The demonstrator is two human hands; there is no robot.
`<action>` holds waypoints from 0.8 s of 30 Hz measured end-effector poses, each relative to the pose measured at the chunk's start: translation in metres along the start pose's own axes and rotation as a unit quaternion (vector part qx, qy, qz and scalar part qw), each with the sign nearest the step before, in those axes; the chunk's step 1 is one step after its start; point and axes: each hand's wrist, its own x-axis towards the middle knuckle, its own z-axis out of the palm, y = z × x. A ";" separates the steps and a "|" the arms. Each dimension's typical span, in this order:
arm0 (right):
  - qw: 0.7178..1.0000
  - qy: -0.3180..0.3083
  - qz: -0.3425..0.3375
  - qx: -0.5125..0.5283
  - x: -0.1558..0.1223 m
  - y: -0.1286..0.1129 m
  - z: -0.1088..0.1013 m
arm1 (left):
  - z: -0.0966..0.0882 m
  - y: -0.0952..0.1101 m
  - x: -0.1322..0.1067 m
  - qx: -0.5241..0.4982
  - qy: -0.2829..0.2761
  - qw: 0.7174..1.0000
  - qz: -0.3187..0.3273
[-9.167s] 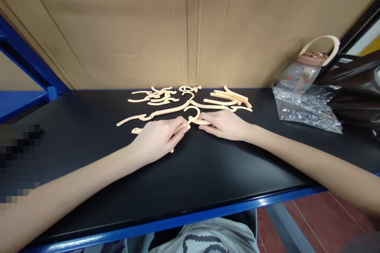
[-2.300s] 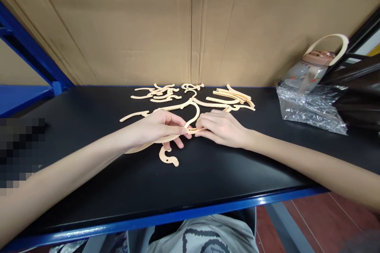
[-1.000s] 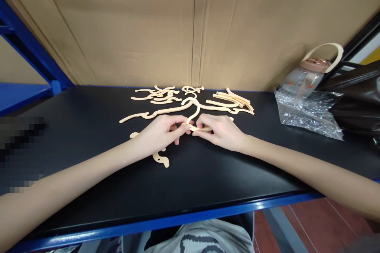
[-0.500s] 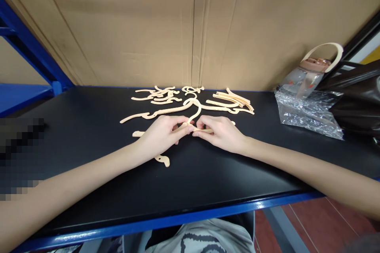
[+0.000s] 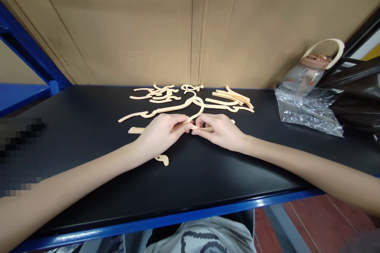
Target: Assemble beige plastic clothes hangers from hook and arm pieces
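Observation:
Both hands meet over the black tabletop at a cream plastic hanger (image 5: 200, 109), whose curved hook rises between them. My left hand (image 5: 166, 130) is closed, pinching the hanger near the base of the hook; one arm of it sticks out to the left past the wrist. With bent fingers my right hand (image 5: 218, 129) grips the opposite arm close to the hook. My fingers hide the joint at the centre. Just behind lies another cream hanger (image 5: 172, 108) with both arms spread. A loose hanger piece (image 5: 162, 159) with a hole lies partly under my left forearm.
Farther back are a pile of small curved pieces (image 5: 160, 94), a few hooks (image 5: 192, 87) and a stack of long arm pieces (image 5: 231, 97). At the right stand a clear bottle (image 5: 311, 69) and crumpled plastic wrap (image 5: 308, 112). A cardboard wall (image 5: 133, 27) closes the back.
The held hanger has turned slightly, its hook leaning a little more to the right and its left arm showing a grooved side. Both hands stay in nearly the same place.

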 end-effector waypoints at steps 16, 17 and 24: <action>0.991 0.026 -0.058 -0.115 -0.006 -0.005 -0.001 | -0.003 0.004 0.003 -0.055 -0.049 0.996 -0.057; 0.992 0.025 -0.056 -0.112 -0.006 -0.004 -0.001 | -0.003 0.003 0.003 -0.054 -0.049 0.996 -0.059; 0.995 0.042 -0.041 -0.085 -0.003 -0.001 0.001 | 0.001 0.004 0.001 -0.078 -0.032 0.995 -0.050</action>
